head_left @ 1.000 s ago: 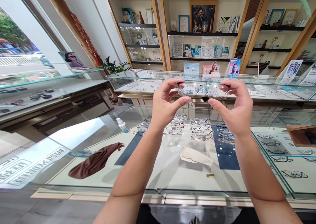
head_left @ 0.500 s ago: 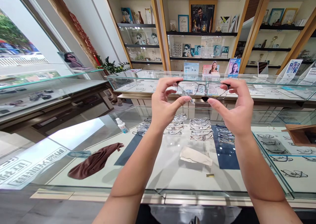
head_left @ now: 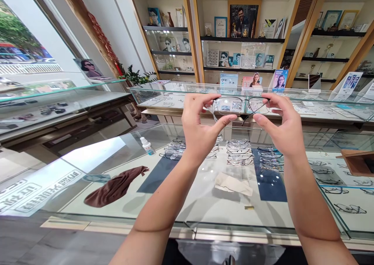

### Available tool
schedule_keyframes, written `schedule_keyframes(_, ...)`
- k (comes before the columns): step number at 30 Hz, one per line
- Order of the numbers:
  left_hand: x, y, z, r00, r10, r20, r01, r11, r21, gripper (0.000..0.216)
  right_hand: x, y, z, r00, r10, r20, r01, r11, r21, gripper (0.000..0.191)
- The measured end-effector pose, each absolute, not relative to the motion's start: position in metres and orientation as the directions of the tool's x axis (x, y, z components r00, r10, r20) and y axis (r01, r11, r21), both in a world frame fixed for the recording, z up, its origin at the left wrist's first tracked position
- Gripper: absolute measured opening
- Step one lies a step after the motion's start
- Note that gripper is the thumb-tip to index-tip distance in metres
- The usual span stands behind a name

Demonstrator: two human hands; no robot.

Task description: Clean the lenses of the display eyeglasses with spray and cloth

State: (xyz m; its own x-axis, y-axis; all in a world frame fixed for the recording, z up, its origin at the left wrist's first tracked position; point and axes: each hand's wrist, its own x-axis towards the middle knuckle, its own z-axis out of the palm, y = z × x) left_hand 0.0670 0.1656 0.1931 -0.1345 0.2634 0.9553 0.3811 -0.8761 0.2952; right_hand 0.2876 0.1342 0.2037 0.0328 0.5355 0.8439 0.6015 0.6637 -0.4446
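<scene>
A pair of eyeglasses (head_left: 228, 104) with a thin dark frame is held up in front of me, above the glass counter. My left hand (head_left: 196, 123) pinches its left end, fingers at the upper corner and thumb stretched below the lens. At the other end my right hand (head_left: 286, 127) grips the upper corner between its fingers, with the thumb under the right lens. The folded temples show partly behind and below the lenses. Beneath my hands a beige cloth (head_left: 233, 184) lies on the counter, and a brown cloth (head_left: 117, 187) lies to the left.
The glass display counter (head_left: 204, 214) holds several rows of eyeglass frames (head_left: 240, 152). On it stand a white spray bottle (head_left: 147, 146) and, at the right, a wooden box (head_left: 358, 162). Near the front lies a small gold-coloured piece (head_left: 249, 207). Another display case (head_left: 175, 88) runs behind.
The glasses have turned slightly, so their temples show at a different angle and the lettering seen at the right lens is gone. My left thumb has slid rightward. The view has shifted a little.
</scene>
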Motion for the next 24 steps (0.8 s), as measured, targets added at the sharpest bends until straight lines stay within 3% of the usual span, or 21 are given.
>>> schedule_keyframes(24, 0.069, 0.165, 0.190, -0.131, 0.236, 0.963, 0.401, -0.876, 0.269, 0.047, 0.291, 0.146, 0.196, 0.067, 0.572, 0.818, 0.552, 0.662, -0.508, 0.053)
